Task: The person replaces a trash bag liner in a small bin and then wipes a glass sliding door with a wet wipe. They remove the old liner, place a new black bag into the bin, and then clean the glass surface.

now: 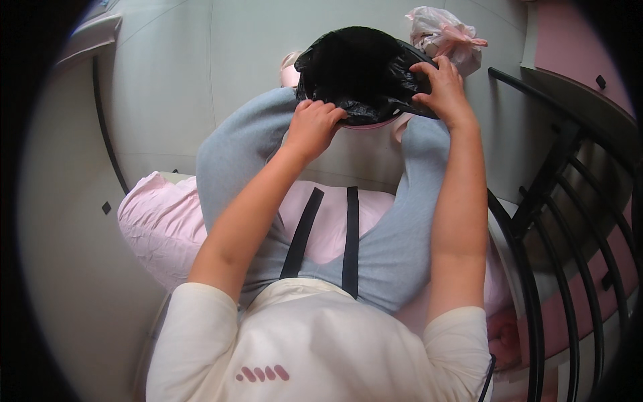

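Observation:
A black plastic bin bag [351, 65] lines a round bin, its top folded out over the rim. Only a strip of the bin's pink rim [371, 126] shows at the near side. My left hand [316, 125] grips the bag's near edge, fingers curled over the rim. On the right side, my right hand [442, 90] pinches the bag's edge between thumb and fingers. The bin is between my knees, in front of me. Deep shadow hides the inside of the bag.
A tied white plastic bag [447, 37] with pink handles stands on the floor beyond my right hand. Black metal railings [567, 266] rise at the right. I sit on pink bedding [161, 226]. A pale panel [65, 226] is at the left, a pink cabinet [572, 45] at the upper right.

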Motion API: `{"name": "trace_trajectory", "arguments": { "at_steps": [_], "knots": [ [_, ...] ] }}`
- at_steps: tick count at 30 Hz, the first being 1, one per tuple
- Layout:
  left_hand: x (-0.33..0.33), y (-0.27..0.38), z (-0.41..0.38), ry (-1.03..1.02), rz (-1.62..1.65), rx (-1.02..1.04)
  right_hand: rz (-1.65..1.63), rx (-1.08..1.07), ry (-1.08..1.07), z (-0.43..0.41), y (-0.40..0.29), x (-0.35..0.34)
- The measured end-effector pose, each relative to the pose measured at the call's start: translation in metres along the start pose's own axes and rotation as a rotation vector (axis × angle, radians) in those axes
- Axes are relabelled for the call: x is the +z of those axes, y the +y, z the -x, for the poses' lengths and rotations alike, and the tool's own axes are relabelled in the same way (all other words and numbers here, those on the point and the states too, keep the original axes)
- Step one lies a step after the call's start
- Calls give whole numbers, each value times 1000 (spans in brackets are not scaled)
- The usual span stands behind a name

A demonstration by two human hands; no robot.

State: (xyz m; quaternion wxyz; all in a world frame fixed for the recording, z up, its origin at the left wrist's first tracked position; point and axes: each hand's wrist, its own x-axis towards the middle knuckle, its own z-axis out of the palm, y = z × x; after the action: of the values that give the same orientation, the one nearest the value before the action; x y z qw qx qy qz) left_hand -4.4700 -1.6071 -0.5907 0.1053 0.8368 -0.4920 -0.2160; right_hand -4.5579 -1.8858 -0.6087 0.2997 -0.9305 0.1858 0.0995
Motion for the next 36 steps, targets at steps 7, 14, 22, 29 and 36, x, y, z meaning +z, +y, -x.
{"name": "trace_trajectory", "arguments": {
  "at_steps": [7, 14, 22, 29, 36],
  "knots": [
    [10, -2, 43, -1, 17, -159, 106, -29, 47, 0, 4, 3],
    [14, -10, 55, -74, -134, -184, 133, -32, 44, 3, 10, 7],
    [9, 29, 29, 78, 11, -113, 144, -34, -4, 7, 1, -4],
    [39, 42, -12, 30, 159, -85, 194, -12, -107, 6, 1, -4],
    [59, 29, -3, 134, 222, 28, 152, 10, -162, 8, 5, 2]
  ]
}}
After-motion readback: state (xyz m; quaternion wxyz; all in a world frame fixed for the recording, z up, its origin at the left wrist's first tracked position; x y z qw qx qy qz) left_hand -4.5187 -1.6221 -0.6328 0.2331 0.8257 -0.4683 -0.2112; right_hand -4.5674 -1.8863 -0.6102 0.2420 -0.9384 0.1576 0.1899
